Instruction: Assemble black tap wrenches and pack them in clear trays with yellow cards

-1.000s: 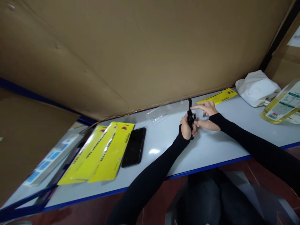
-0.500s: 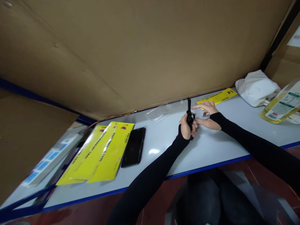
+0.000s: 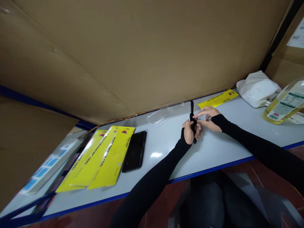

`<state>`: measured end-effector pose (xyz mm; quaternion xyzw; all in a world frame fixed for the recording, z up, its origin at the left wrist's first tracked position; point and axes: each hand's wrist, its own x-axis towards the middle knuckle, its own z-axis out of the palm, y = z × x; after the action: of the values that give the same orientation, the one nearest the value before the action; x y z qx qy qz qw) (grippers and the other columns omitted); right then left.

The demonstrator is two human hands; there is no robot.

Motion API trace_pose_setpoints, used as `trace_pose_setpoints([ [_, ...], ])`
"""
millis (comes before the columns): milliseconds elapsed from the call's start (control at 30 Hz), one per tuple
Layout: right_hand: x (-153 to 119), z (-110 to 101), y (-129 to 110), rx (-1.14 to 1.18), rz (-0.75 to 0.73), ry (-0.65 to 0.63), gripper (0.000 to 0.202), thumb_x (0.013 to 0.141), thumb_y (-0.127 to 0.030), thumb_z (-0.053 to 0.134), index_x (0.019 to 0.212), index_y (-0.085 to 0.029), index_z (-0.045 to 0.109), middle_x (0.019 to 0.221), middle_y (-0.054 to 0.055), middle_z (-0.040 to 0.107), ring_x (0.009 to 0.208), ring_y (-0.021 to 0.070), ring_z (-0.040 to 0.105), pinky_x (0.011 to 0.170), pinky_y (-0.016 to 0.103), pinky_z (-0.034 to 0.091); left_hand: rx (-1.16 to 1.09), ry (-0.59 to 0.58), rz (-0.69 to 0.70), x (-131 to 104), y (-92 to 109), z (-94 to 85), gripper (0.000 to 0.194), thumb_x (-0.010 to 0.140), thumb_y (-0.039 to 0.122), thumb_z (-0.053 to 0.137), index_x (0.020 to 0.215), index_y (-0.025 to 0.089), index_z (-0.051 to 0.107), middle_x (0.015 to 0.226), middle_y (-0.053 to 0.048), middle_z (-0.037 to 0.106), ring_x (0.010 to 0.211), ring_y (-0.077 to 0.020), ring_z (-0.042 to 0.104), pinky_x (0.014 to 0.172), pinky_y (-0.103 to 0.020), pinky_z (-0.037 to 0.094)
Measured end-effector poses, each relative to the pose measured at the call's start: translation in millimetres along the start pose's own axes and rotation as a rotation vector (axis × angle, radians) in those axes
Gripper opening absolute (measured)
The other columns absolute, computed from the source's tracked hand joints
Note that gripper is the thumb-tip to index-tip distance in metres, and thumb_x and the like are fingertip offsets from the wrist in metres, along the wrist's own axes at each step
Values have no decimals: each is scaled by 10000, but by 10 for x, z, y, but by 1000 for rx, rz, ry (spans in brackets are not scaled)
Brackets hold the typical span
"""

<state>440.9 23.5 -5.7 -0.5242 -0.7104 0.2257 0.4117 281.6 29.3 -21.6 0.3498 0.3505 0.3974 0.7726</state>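
A black spokeshave (image 3: 192,109) with two slim handles stands nearly upright over the white table, one handle pointing to the back wall. My left hand (image 3: 189,132) is wrapped round its lower handle and body. My right hand (image 3: 209,114) is at the middle of the spokeshave from the right, its index finger and thumb closed on the body; the exact spot they grip is too small to make out. Clear plastic packaging (image 3: 163,114) lies just behind and left of the hands. A yellow card (image 3: 217,100) with printed lettering lies behind my right hand.
Several yellow cards (image 3: 108,161) overlap on the left, beside a black phone (image 3: 134,151). A white-and-blue box (image 3: 51,166) is at far left. A white cloth bag (image 3: 257,88) and a bottle of yellow liquid (image 3: 283,103) stand at right. A cardboard wall (image 3: 142,57) rises behind the table.
My right hand's index finger, stretched out and apart from the spokeshave before, now rests on its body. My left hand keeps its hold, and the spokeshave has turned slightly.
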Motion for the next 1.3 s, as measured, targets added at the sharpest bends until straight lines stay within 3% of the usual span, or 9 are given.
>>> trace_pose_setpoints([
  [100, -9, -20, -19, 38, -12, -3, 223, 799, -109, 616, 769, -223, 806, 1023, 82, 692, 940, 208, 586, 675, 276, 506, 121, -53, 103, -44, -14, 24, 276, 696, 289, 544, 951, 192, 501, 558, 25, 597, 252, -98, 324, 296, -243, 247],
  [267, -20, -10, -24, 43, -52, -5, 368, 722, -109, 717, 1052, -248, 802, 1075, 85, 671, 1009, 232, 548, 642, 258, 486, 97, -86, 131, -42, -28, 24, 301, 593, 343, 546, 856, 216, 476, 515, 31, 588, 239, -96, 306, 279, -233, 247],
  [367, -14, 31, 1, -14, -142, -1, 186, 751, -83, 684, 811, -220, 793, 940, 71, 694, 927, 216, 547, 671, 278, 470, 24, -90, 141, 21, -37, -37, 255, 615, 377, 547, 794, 223, 452, 534, 28, 588, 246, -77, 288, 284, -223, 235],
  [533, 2, 85, 76, 4, -114, 25, 342, 754, -151, 748, 1087, -224, 780, 999, 70, 722, 918, 224, 567, 640, 281, 463, -2, -81, 175, 69, -66, -112, 219, 661, 370, 532, 802, 214, 474, 531, 35, 558, 250, -81, 288, 291, -235, 241],
  [667, 1, 75, 92, 36, -121, -24, 261, 774, -55, 599, 858, -224, 779, 982, 58, 736, 923, 209, 586, 680, 283, 477, 18, -95, 113, 37, -68, -81, 230, 682, 367, 541, 835, 205, 487, 578, 12, 597, 257, -77, 288, 292, -232, 244],
  [833, -9, 68, 57, 40, -132, 39, 363, 706, -83, 651, 1022, -222, 762, 988, 69, 731, 964, 236, 580, 640, 273, 468, 63, -68, 148, -5, -51, -35, 261, 679, 368, 540, 876, 205, 487, 559, 23, 584, 256, -87, 293, 282, -235, 242],
  [1000, -14, 52, 9, 74, -54, 113, 220, 722, -131, 647, 909, -216, 725, 952, 52, 703, 832, 188, 597, 657, 288, 478, 80, -82, 147, -35, -35, 2, 330, 653, 407, 542, 914, 217, 469, 550, 42, 576, 261, -78, 258, 281, -235, 245],
  [1133, -19, 55, -53, 234, 64, 68, 291, 698, -277, 773, 963, -199, 681, 909, 49, 711, 739, 172, 613, 592, 277, 457, 106, -11, 173, -55, -27, 54, 314, 616, 404, 536, 867, 235, 454, 515, 61, 547, 258, -84, 269, 276, -226, 227],
  [1300, 0, 80, -98, 444, 140, 56, 298, 696, -177, 712, 993, -203, 703, 949, 54, 741, 871, 190, 677, 735, 299, 530, 260, 145, 215, -58, -41, 67, 252, 692, 315, 576, 917, 219, 516, 536, 75, 503, 299, -80, 288, 323, -213, 217],
])
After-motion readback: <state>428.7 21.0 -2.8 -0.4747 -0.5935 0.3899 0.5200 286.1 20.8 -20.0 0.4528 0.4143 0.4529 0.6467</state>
